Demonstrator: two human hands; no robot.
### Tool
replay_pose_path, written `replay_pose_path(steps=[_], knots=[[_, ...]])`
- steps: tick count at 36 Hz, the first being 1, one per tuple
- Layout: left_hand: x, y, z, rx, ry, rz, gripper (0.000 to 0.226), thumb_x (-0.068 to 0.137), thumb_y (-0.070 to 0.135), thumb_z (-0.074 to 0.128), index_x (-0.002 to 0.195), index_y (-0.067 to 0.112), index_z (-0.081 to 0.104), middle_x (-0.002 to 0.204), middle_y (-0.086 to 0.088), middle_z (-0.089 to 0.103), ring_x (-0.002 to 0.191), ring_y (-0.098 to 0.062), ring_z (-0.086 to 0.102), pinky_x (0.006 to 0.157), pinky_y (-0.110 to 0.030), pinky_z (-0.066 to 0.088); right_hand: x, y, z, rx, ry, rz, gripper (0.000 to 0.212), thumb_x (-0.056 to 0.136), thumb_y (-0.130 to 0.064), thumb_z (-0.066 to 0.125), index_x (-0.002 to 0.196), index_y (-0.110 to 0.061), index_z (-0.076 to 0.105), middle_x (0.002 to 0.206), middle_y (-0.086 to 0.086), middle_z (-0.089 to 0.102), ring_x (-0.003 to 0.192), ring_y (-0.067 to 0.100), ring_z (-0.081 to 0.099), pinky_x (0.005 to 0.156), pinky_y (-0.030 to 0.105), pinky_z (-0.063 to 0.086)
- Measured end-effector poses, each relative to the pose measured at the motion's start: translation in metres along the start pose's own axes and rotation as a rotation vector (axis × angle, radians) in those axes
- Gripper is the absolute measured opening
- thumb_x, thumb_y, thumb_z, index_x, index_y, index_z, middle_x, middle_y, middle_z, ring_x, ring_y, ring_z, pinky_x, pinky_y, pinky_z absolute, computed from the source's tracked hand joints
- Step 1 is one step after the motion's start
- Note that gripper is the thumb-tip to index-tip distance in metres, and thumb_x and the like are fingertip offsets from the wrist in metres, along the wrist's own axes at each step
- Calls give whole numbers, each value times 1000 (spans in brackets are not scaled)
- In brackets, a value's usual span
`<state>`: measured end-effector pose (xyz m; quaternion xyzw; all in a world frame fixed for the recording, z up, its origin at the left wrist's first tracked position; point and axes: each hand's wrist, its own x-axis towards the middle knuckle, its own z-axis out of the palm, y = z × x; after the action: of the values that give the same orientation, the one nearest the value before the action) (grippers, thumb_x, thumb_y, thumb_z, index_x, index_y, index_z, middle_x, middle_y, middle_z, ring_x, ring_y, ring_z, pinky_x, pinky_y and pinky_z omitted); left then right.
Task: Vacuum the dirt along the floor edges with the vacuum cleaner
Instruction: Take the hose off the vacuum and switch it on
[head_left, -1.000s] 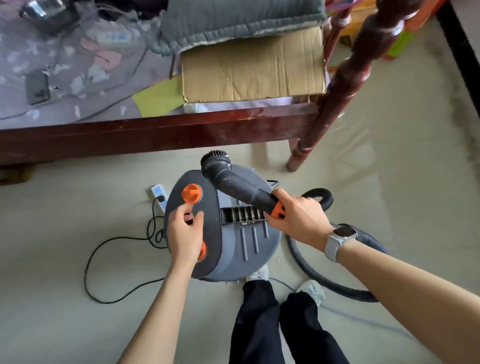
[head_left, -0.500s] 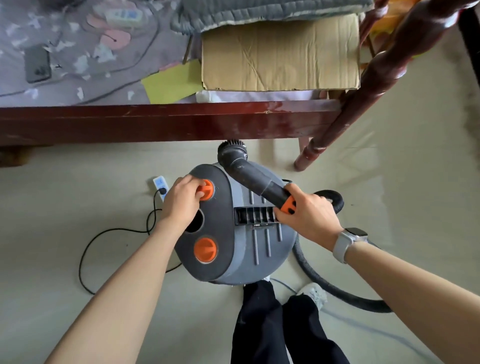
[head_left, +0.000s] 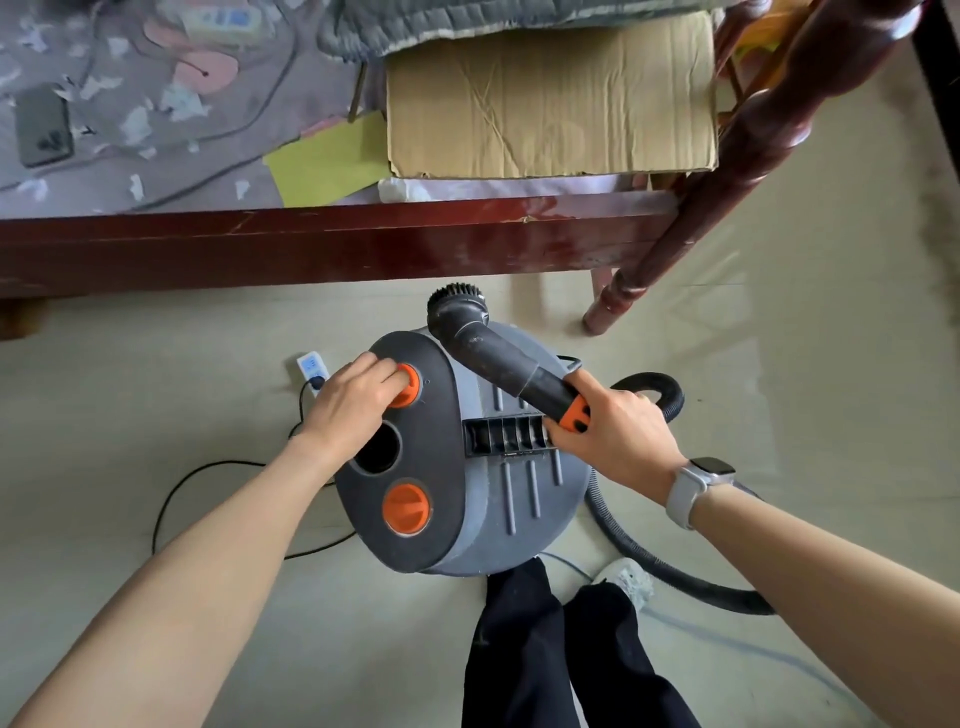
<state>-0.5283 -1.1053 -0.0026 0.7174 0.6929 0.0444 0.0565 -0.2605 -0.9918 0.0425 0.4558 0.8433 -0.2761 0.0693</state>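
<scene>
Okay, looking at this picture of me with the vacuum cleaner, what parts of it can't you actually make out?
Head view only:
- Upper orange knob: mostly covered by the left hand; its setting can't be read.
- Hose: its join to the vacuum cleaner is hidden behind the right hand and the body.
- Power strip: partly behind the left hand; markings too small.
- Dirt at the floor edges: none can be told apart.

You are looking down at a pale, shiny floor (head_left: 779, 364). In front of you is a bed with a dark red wooden frame (head_left: 332, 244) and a round carved post (head_left: 737, 161) on the right. On the bed lie a grey patterned sheet (head_left: 130, 171), a flat brown cardboard box (head_left: 550, 98), a grey quilt (head_left: 415, 26) and a dark phone (head_left: 42, 132). Soft daylight falls on the floor.
</scene>
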Motion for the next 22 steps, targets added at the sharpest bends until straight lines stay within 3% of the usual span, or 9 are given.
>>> replay_pose_path(steps=[5, 7, 9, 11, 15, 17, 19, 22], knots=[[4, -5, 3, -54, -16, -68, 41, 54, -16, 81, 87, 2, 66, 81, -12, 63, 73, -33, 64, 40, -36, 52, 3, 3, -3, -19, 12, 1, 41, 88, -45, 58, 119, -19, 48, 65, -6, 44, 63, 27, 46, 62, 29, 36], [0, 8, 7, -125, 62, -202, 45, 62, -5, 83, 103, 4, 67, 99, -11, 65, 87, -34, 63, 53, -40, 55, 3, 5, -4, -25, 29, 7, 42, 88, -45, 59, 119, -19, 48, 71, -3, 49, 65, 27, 45, 62, 29, 37], [-13, 27, 15, -205, 161, -296, 47, 68, 3, 80, 113, 4, 64, 111, -12, 62, 98, -32, 57, 76, -41, 51, 3, 6, -5, -34, 41, 6, 41, 88, -44, 59, 119, -19, 49, 73, -3, 50, 65, 26, 45, 62, 29, 36], [-35, 47, 24, -273, 243, -320, 35, 78, 12, 70, 112, 3, 65, 110, -12, 59, 100, -27, 51, 89, -37, 44, 3, 7, -4, -41, 40, 6, 40, 88, -42, 59, 119, -19, 49, 74, -3, 51, 65, 26, 45, 61, 29, 36], [-82, 78, 37, -380, 211, -355, 26, 84, 28, 58, 92, 5, 69, 93, -6, 65, 88, -21, 53, 81, -29, 43, -2, 6, -1, -46, 20, -3, 42, 88, -41, 59, 122, -19, 49, 75, -4, 52, 64, 25, 46, 63, 31, 42], [-97, 84, 40, -422, 163, -360, 18, 81, 21, 70, 92, 6, 70, 94, -3, 66, 89, -18, 52, 81, -23, 42, -4, 4, 2, -45, 10, -11, 43, 87, -41, 59, 122, -18, 49, 75, -4, 52, 64, 26, 48, 63, 31, 44], [-104, 83, 43, -442, 128, -363, 27, 72, 4, 81, 96, 4, 70, 96, -4, 66, 92, -17, 52, 85, -22, 41, -6, 3, 4, -38, 4, -10, 41, 87, -40, 59, 120, -17, 50, 74, -4, 52, 65, 27, 50, 63, 31, 43], [-102, 72, 41, -433, 129, -327, 28, 67, -8, 81, 93, 2, 73, 89, -4, 68, 86, -17, 52, 79, -25, 44, -7, 1, 7, -41, 14, -16, 38, 88, -41, 60, 116, -17, 50, 74, -4, 52, 65, 27, 49, 62, 30, 39]])
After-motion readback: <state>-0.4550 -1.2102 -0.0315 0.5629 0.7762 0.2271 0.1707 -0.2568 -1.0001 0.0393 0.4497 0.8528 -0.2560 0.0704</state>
